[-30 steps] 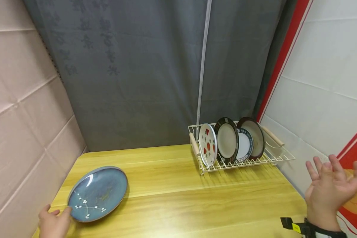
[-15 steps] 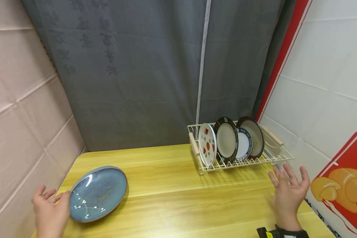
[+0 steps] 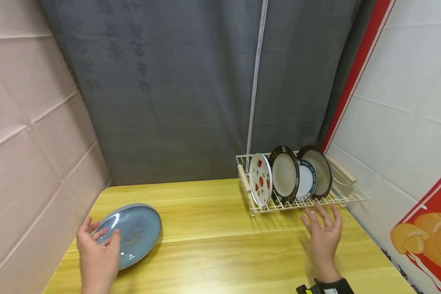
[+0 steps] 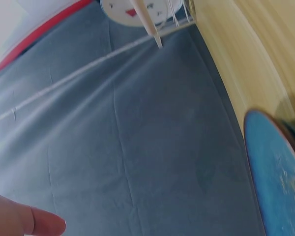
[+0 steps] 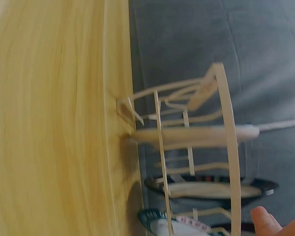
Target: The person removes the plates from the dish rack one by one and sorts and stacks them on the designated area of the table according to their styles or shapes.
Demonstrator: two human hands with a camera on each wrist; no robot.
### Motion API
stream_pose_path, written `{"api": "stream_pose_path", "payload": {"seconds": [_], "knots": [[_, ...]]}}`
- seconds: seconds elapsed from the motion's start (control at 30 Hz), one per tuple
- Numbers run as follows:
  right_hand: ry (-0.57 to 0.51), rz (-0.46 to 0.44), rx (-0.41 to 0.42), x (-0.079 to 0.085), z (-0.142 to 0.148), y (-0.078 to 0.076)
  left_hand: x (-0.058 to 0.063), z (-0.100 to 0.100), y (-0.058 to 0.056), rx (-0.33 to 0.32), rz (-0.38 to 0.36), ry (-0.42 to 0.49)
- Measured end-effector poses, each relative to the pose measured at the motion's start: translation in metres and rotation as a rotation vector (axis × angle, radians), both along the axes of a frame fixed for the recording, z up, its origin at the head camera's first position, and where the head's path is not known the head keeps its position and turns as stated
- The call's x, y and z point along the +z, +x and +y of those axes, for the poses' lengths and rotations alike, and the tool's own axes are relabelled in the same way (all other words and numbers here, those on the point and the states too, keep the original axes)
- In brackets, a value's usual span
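Dark grey curtain cloth (image 3: 169,94) is hanging behind a yellow wood-grained desk (image 3: 213,253), pale quilted pink cloth (image 3: 25,130) lining one side and white-and-red cloth (image 3: 397,98) the other, as a person is working bare-handed over dishes. At the desk's left side, a glossy, round blue plate with pale markings (image 3: 143,228) is lying flat; a second edge is showing beneath it, possibly another plate, though the blurred wrist view is leaving that uncertain. The left hand (image 3: 99,253) is hovering across the plate's near-left side, its fingers parted and gently bent, pinching nothing; the wrist view is showing one fingertip (image 4: 46,225) well apart from the plate. Across the desk, the right hand (image 3: 324,241) is reaching toward a wood-handled cream wire dish rack (image 3: 244,179), its fingers spread and gripping nothing, a black strap (image 3: 336,286) circling the wrist. Racking is looking well along: a white plate with red motifs (image 3: 260,180), a black-rimmed cream plate (image 3: 284,174), a small white plate with a dark blue rim (image 3: 306,180) and a brown-rimmed beige plate (image 3: 321,167) are standing on edge in the rack, while the blue plate is lying outside, seemingly the piece left.
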State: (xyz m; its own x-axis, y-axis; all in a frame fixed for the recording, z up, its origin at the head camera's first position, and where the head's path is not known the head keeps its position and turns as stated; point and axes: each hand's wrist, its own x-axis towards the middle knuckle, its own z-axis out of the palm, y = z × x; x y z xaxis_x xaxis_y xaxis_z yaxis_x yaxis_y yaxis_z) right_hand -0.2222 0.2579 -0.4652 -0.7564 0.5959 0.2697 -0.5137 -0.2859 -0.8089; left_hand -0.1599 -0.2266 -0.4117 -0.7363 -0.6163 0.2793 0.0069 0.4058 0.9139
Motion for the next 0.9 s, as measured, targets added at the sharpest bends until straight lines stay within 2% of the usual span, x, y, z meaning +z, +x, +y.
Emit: {"api": "stream_pose_path", "payload": {"seconds": [0.1,0.23,0.33,0.47,0.7,0.9], "knots": [[0.028,-0.001,0.005,0.002,-0.012,-0.002,-0.003,0.013,0.002,-0.036,0.026,-0.035],[0.071,0.007,0.031,0.008,-0.028,-0.008,-0.006,0.029,0.007,-0.045,0.039,-0.113],[0.136,-0.02,0.058,0.013,-0.038,-0.015,-0.008,0.039,0.01,-0.06,0.03,-0.137],[0.246,-0.099,0.074,0.018,-0.049,-0.027,-0.012,0.048,0.012,-0.097,0.024,-0.134],[0.409,-0.186,0.082,0.018,-0.061,-0.057,-0.029,0.067,0.016,-0.085,0.006,-0.169],[0.538,-0.3,0.089,0.02,-0.065,-0.086,-0.045,0.081,0.018,-0.057,0.097,-0.218]]}}
